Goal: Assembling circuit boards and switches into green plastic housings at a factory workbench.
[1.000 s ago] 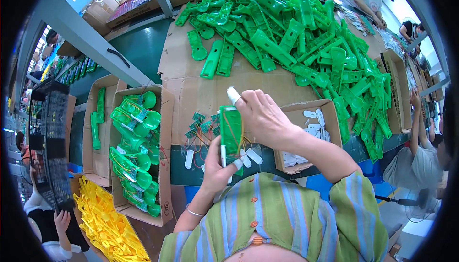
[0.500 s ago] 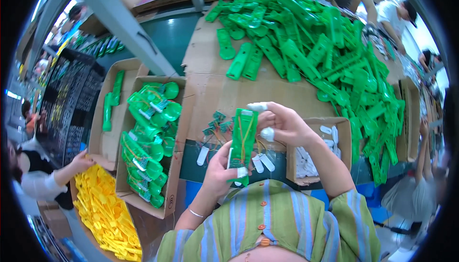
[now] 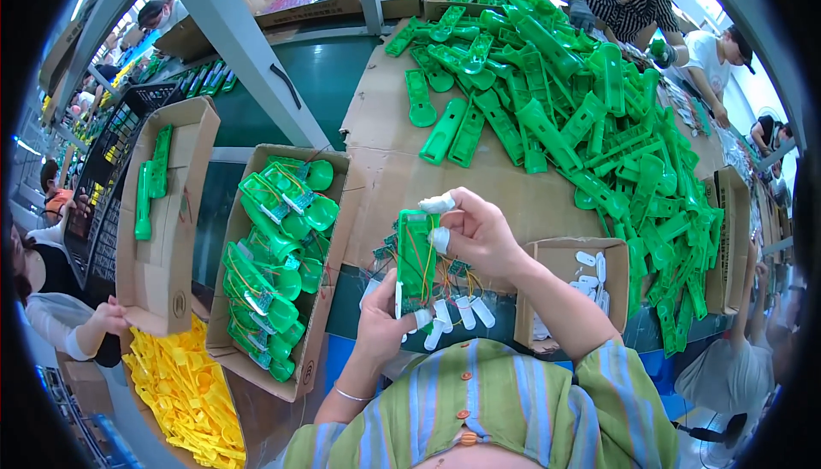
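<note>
Cardboard [image 3: 376,178] lined the surface [image 3: 325,76]; our left hand [image 3: 383,325] gripped the green casing [image 3: 413,255], long axis pointing away, our right hand [image 3: 486,234] by its far end, grip unclear.

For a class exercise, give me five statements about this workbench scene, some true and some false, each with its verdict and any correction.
1. The person's left hand holds the lower end of a long green plastic casing. True.
2. The person's right hand is inside the cardboard box of white plastic pieces. False: the right hand is at the casing's upper end.
3. White fingertip coverings show on both hands. True.
4. The large heap of glossy green plastic parts is packed in a black basket. False: the heap lies loose, largely on flat brown cardboard.
5. Bright yellow plastic pieces lie to the person's left. True.
</note>
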A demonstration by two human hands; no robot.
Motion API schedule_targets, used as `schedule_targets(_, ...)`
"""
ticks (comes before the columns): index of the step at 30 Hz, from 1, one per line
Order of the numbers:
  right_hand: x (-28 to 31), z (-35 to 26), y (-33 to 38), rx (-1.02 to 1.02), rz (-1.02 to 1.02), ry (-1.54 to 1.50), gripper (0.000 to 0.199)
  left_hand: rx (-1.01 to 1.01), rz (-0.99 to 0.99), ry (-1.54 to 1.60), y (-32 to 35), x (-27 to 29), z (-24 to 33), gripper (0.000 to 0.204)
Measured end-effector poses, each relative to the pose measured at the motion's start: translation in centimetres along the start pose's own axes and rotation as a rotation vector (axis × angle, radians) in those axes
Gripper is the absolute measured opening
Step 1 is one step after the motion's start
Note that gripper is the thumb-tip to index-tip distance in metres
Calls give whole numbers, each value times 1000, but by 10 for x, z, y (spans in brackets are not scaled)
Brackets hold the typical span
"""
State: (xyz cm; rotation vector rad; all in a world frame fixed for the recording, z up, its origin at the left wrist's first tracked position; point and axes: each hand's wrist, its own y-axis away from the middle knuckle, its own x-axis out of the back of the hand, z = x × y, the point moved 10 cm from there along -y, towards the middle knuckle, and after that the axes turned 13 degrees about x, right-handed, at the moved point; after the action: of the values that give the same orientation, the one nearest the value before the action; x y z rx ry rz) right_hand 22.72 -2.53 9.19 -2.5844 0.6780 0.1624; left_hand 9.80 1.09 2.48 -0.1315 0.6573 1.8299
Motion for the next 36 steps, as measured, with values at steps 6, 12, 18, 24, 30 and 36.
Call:
schedule_targets(6, 4, 19, -13, -127, -117, -5, 37, -106, 25, 102, -5, 16, 6, 60)
schedule_targets(12, 95, 52, -45, 258, -73, 1638, 55, -512, 768, -244, 23, 89, 94, 69)
schedule_targets(18, 122, 83, -40, -157, -230, 1570, 48, -377, 1147, -770, 15, 139, 89, 66)
schedule_targets(24, 108, -16, -3, 13, 34, 942, 35, -735, 1202, -1029, 22, 101, 113, 60)
schedule_targets(30, 96, -35, 47, -142, 320, -185, 29, -733, 1495, -1393, 43, 75, 123, 52)
schedule_targets(36, 83, -37, 81, -275, 171, -257, 31, -687, 49, -1308, -4, -95, 70, 59)
